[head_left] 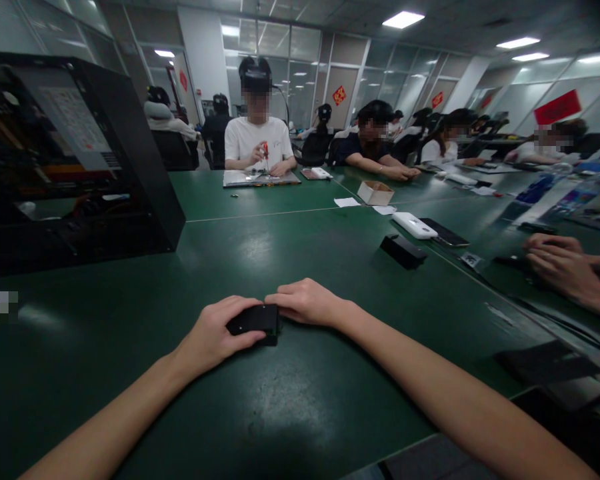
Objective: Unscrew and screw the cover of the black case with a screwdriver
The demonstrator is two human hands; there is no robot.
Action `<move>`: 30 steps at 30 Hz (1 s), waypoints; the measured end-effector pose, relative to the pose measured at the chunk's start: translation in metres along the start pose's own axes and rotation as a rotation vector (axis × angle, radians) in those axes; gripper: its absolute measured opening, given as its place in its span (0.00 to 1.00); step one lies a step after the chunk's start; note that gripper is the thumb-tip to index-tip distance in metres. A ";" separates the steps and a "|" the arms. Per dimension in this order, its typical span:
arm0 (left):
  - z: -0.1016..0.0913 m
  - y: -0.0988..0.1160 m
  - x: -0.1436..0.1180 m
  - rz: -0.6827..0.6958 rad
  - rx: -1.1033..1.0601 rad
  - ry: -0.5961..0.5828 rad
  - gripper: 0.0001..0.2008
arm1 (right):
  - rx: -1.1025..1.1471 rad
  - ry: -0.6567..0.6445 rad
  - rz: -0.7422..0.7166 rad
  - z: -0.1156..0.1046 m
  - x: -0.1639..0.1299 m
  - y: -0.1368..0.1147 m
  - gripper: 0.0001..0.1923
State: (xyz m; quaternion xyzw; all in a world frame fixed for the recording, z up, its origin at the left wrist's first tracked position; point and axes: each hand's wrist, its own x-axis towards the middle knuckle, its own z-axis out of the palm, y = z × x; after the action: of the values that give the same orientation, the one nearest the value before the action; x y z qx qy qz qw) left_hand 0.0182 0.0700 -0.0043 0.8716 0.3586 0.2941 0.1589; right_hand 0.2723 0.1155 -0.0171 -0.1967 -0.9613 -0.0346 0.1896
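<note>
Your left hand [215, 333] curled around a small black device [255, 322], pinning it flat on the green table [300, 400]; your right hand [305, 301], loosely closed, touched its far edge to steady it. Beyond lay a black block [403, 251], a white case [414, 225] and a neighbour's hands [560, 265]; a black enclosure [75, 160] stood left.

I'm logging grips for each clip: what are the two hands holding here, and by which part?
Both hold one small black box on the green table: the left hand grips its left end, the right hand its right end.
</note>
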 end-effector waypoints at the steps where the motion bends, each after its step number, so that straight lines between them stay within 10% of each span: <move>1: 0.000 0.000 0.000 -0.001 -0.003 0.005 0.18 | 0.025 -0.001 0.004 0.000 0.000 0.000 0.16; 30: -0.010 -0.011 0.005 -0.243 -0.157 -0.016 0.27 | -0.208 0.097 0.097 -0.003 0.002 -0.007 0.11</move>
State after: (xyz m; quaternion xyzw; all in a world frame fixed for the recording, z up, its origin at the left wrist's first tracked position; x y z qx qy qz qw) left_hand 0.0087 0.0817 0.0003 0.8090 0.4359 0.2931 0.2638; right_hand 0.2687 0.1090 -0.0138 -0.2599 -0.9316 -0.1344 0.2157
